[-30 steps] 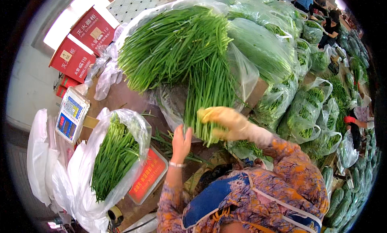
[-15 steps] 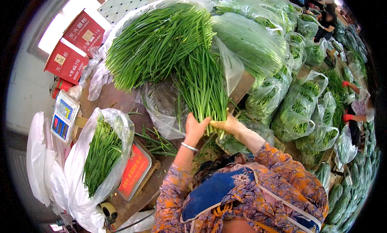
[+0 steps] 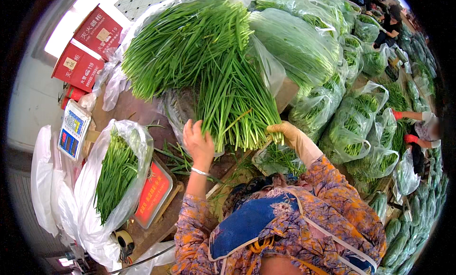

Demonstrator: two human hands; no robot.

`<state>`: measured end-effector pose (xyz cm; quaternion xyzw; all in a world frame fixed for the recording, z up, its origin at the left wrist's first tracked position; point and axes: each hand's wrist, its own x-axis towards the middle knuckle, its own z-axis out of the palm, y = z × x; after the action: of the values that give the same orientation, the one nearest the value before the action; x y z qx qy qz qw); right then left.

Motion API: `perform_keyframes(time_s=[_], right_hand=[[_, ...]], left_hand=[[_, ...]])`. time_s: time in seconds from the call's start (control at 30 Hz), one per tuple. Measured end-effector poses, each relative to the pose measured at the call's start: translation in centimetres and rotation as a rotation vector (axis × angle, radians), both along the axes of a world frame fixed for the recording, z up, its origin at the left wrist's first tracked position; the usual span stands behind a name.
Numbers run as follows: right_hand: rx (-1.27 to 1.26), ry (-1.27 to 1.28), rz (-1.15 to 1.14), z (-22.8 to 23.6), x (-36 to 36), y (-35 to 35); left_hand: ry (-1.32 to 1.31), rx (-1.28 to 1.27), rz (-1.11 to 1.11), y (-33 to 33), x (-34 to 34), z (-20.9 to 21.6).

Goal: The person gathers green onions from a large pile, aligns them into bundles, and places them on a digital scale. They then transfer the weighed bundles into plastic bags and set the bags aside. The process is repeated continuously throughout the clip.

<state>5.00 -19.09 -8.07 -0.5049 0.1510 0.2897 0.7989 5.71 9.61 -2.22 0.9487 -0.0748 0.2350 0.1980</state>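
A loose bunch of garlic chives (image 3: 237, 104) lies fanned out in front of me, its pale cut ends toward me. Beyond it a large heap of garlic chives (image 3: 185, 47) rests on clear plastic. My left hand (image 3: 198, 144), bare and with a bangle at the wrist, is beside the left edge of the bunch, its fingers spread. At the right edge, my gloved right hand (image 3: 290, 136) has its fingers closed on the outermost stems. One yellowish leaf (image 3: 239, 123) shows among the green ones.
At left stand a digital scale display (image 3: 74, 129), a red scale plate (image 3: 154, 194) and a plastic bag of chives (image 3: 116, 175) over its edge. A tape roll (image 3: 125, 240) lies near. Bagged greens (image 3: 294, 47) fill the right. Other people (image 3: 422, 130) work at far right.
My hands have moved apart, the left going left and opening off the stems. The gathered bunch has spread wide between them, and the yellowish leaf now shows.
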Motion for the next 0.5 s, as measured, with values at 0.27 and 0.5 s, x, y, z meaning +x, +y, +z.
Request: perform_keyframes(time_s=[0.27, 0.5], right_hand=[[-0.104, -0.082, 0.074, 1.9, -0.2, 0.7], [-0.278, -0.086, 0.179, 1.1, -0.3, 1.6]], left_hand=[[0.137, 0.505, -0.204, -3.3, 1.3, 1.0], [0.294, 0.018, -0.302, -2.2, -3.1, 2.9]])
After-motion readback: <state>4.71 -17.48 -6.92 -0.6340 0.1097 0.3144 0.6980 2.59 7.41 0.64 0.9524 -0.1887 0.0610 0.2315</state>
